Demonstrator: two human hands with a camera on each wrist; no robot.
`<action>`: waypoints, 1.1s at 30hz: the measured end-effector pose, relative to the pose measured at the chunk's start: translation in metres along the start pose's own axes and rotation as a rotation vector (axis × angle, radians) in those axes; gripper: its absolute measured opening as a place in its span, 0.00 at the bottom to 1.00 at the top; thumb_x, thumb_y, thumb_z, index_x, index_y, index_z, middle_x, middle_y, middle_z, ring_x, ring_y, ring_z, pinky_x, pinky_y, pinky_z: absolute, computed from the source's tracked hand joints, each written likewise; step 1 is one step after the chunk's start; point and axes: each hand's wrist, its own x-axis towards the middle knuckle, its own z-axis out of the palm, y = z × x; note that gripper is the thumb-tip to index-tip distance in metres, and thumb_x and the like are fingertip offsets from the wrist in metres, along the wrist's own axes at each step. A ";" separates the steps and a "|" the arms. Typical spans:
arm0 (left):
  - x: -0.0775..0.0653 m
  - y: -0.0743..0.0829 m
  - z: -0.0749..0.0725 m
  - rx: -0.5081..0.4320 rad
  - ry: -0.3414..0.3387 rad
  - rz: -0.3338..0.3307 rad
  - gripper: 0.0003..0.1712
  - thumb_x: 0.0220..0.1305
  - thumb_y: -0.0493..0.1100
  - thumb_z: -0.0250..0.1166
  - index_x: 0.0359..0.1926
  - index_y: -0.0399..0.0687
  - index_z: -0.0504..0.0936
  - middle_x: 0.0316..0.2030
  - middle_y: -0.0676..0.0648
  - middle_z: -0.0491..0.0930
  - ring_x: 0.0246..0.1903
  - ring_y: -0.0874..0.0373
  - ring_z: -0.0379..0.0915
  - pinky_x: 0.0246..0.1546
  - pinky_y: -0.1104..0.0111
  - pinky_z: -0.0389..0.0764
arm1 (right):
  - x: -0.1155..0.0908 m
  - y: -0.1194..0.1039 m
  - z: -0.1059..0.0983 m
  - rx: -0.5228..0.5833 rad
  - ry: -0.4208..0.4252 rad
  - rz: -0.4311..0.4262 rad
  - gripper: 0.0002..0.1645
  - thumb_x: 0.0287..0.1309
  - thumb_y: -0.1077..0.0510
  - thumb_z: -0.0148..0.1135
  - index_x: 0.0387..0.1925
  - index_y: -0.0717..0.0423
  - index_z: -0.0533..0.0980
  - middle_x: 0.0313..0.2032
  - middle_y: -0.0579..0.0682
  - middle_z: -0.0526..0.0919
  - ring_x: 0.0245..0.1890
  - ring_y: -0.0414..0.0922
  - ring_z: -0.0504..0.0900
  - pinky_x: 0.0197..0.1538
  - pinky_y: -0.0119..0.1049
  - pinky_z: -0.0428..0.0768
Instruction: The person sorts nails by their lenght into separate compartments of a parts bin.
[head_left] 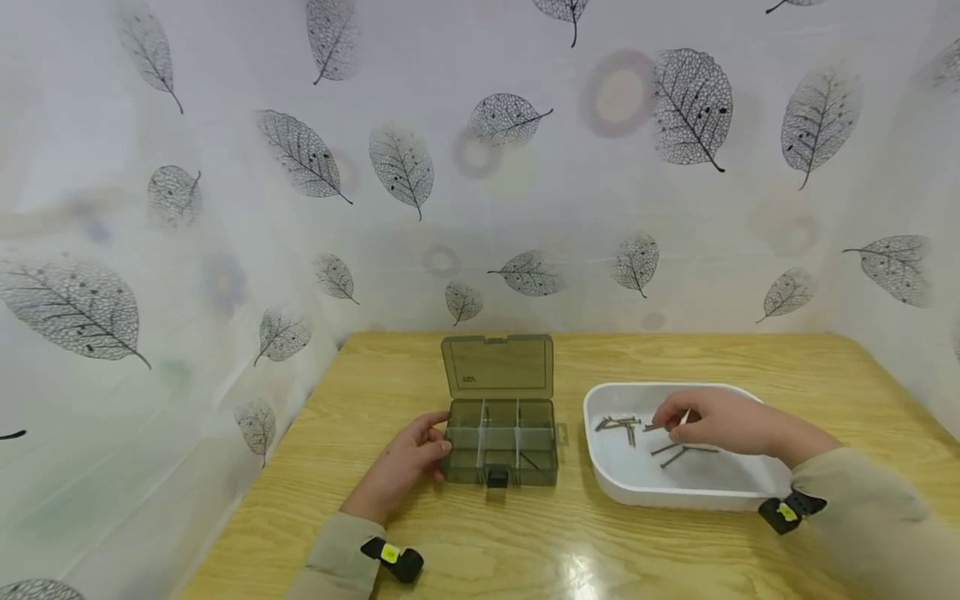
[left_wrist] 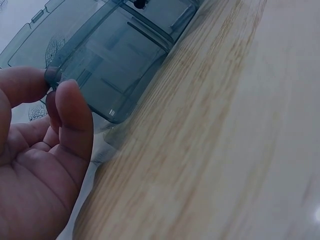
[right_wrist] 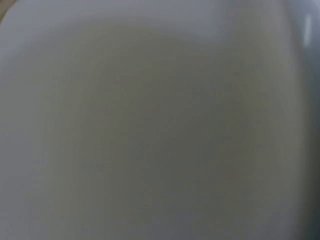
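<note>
A smoky-grey translucent compartment box stands on the table with its lid raised at the back. My left hand pinches its left wall; in the left wrist view, thumb and fingertips meet at the box corner. A thin dark screw leans in the front right compartment. To the right, my right hand reaches down into a white tray, thumb and forefinger tips apart. Right by the forefinger lies a screw. Several more screws lie to its left.
Two long screws lie in the tray below the right hand. A black latch is on the box front. A leaf-printed curtain hangs behind the wooden table. The right wrist view shows only blurred pale surfaces.
</note>
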 end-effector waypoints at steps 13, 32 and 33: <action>-0.001 0.001 0.001 -0.003 -0.009 -0.001 0.35 0.72 0.36 0.60 0.75 0.34 0.58 0.41 0.42 0.69 0.32 0.55 0.69 0.32 0.64 0.82 | -0.006 0.035 0.002 -0.067 -0.036 0.009 0.10 0.55 0.63 0.68 0.40 0.50 0.83 0.36 0.42 0.81 0.35 0.36 0.74 0.39 0.32 0.77; 0.001 -0.001 0.002 -0.007 0.007 -0.030 0.34 0.72 0.36 0.60 0.75 0.39 0.60 0.42 0.42 0.69 0.35 0.53 0.69 0.33 0.62 0.82 | -0.001 0.050 0.022 -0.163 0.091 0.043 0.11 0.51 0.65 0.66 0.30 0.44 0.80 0.30 0.37 0.78 0.32 0.38 0.72 0.38 0.34 0.75; 0.001 -0.001 0.001 -0.006 0.008 -0.029 0.34 0.72 0.36 0.60 0.75 0.38 0.60 0.42 0.42 0.69 0.35 0.53 0.69 0.33 0.62 0.82 | -0.001 0.050 0.022 -0.161 0.094 0.036 0.10 0.51 0.66 0.66 0.30 0.45 0.80 0.30 0.38 0.78 0.32 0.38 0.72 0.38 0.34 0.75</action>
